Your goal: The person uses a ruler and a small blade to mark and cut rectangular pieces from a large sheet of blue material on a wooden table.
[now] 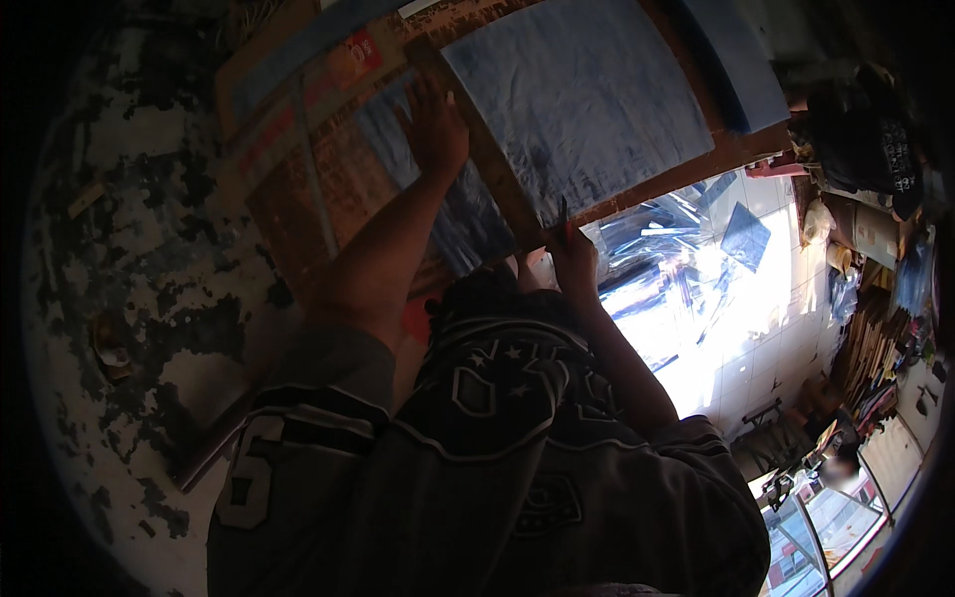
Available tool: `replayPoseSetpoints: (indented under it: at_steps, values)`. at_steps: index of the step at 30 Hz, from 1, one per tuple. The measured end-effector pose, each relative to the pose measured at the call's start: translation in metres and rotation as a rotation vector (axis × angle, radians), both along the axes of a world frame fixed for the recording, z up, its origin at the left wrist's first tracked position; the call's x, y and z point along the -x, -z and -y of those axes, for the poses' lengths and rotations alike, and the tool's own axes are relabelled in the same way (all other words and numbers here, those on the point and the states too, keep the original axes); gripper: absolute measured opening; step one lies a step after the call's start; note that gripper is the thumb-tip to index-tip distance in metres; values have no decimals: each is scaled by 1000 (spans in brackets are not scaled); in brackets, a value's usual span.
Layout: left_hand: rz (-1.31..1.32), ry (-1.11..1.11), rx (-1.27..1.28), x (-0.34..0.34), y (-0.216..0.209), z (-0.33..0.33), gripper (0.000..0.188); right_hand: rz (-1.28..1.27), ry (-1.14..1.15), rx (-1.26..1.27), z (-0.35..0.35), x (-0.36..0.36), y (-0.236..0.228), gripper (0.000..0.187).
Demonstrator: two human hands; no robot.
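Observation:
A long narrow wooden straightedge [489, 159] lies slantwise across a blue-grey sheet [587, 95] on the worktable. My left hand [436, 124] rests flat with spread fingers along the straightedge's left side, over a darker strip of sheet [383, 119]. Close to the near end of the straightedge, my right hand [573, 261] is closed around a slim knife [564, 214]. The knife's dark, thin blade points away from me, and a bit of red shows at the grip. Shadow hides exactly how the fingers hold it.
The brown worktable [652, 191] has another blue sheet [741, 65] hanging at its right. Sheet offcuts [667, 249] litter the brightly lit tiled floor. A peeling wall [149, 249] stands at left. Stacked boards [870, 343] and dark bags [865, 139] crowd the right side.

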State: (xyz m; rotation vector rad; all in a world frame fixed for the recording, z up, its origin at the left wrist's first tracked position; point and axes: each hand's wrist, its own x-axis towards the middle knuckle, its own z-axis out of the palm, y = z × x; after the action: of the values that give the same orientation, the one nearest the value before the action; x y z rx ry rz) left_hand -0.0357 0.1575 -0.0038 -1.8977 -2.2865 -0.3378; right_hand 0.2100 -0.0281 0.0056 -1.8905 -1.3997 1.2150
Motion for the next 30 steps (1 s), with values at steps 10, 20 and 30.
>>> replayPoseSetpoints:
  at_steps: [10, 20, 30]
  values:
    - [0, 1, -39, 3, 5, -1, 55, -19, 40, 29, -1, 5, -12, 29]
    - [15, -8, -34, 2, 3, -3, 55, 43, 22, 21, -4, 6, -5, 32]
    - [70, -23, 55, 0, -6, -4, 59, 64, 9, 56, -7, 5, -4, 32]
